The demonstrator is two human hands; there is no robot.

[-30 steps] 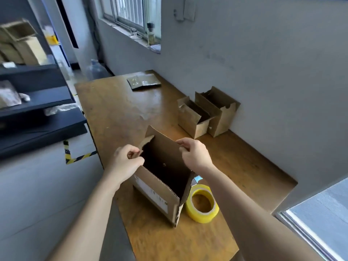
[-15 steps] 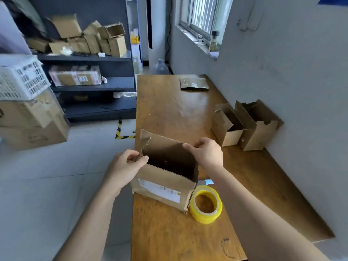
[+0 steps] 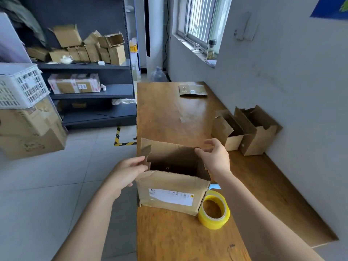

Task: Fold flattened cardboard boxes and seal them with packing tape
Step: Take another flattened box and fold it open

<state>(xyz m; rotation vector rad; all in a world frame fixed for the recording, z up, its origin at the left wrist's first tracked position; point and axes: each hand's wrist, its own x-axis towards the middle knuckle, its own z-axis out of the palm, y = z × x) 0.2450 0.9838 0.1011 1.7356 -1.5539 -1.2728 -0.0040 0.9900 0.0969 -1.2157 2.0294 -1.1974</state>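
Observation:
An opened-out cardboard box [image 3: 172,191] with a white label stands on the wooden table [image 3: 169,113] near its left edge, top flaps up and dark inside. My left hand [image 3: 128,173] pinches the torn left flap of this box. At the box's far right corner my right hand [image 3: 214,157] has its fingers spread loosely, thumb touching the rim, holding nothing. A roll of yellow packing tape [image 3: 214,210] lies flat on the table against the box's right front corner.
Two open folded boxes [image 3: 246,130] stand against the grey wall at right. A flattened carton [image 3: 193,90] lies at the table's far end. Left of the table are tiled floor, a dark shelf [image 3: 88,66] with boxes, and a white crate [image 3: 20,85] on large cartons.
My head has turned left, showing the shelf and floor. My right hand has let go of the box's far flap and spread its fingers. The left hand keeps its pinch.

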